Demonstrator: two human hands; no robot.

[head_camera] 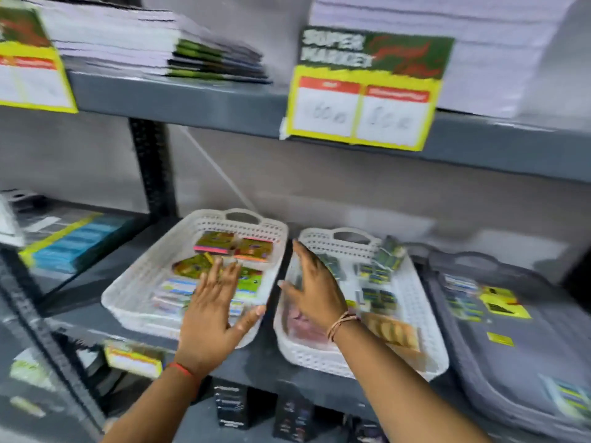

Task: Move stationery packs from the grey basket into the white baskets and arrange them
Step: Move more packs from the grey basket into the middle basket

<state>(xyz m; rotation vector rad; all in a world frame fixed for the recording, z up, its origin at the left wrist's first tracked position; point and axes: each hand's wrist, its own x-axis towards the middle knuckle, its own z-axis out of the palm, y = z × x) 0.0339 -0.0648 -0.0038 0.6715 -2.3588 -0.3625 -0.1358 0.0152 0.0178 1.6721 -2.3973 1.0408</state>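
A few packs (494, 302) remain in the grey basket (473, 372) at the shelf's right end; most lie in the two white baskets (144, 276) beside it. My left hand (209, 314) is spread flat over the left one, my right hand (315, 282) open over the other's left edge, probably to straighten rows. Both are empty. Blur hides the labels.
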